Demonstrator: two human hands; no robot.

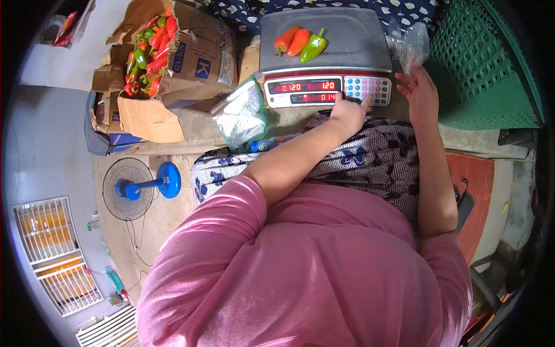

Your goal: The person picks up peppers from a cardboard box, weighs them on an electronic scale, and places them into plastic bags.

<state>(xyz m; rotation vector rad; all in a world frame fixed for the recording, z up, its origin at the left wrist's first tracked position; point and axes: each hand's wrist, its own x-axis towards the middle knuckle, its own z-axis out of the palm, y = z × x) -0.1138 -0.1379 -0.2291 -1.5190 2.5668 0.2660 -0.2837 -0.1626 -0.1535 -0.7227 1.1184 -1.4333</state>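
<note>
Two red-orange peppers and one green pepper lie side by side on the grey platform of a digital scale, whose red display is lit. My left hand rests at the scale's front panel, fingers spread over the display edge and the keypad; it holds nothing. To the right of the scale, my right hand is raised, its thumb and a finger closed on the lower end of a clear plastic bag.
A torn cardboard box of red and green peppers stands at left. Between box and scale lies a pack of clear plastic bags. A green perforated basket stands at right. A blue fan is on the floor, lower left.
</note>
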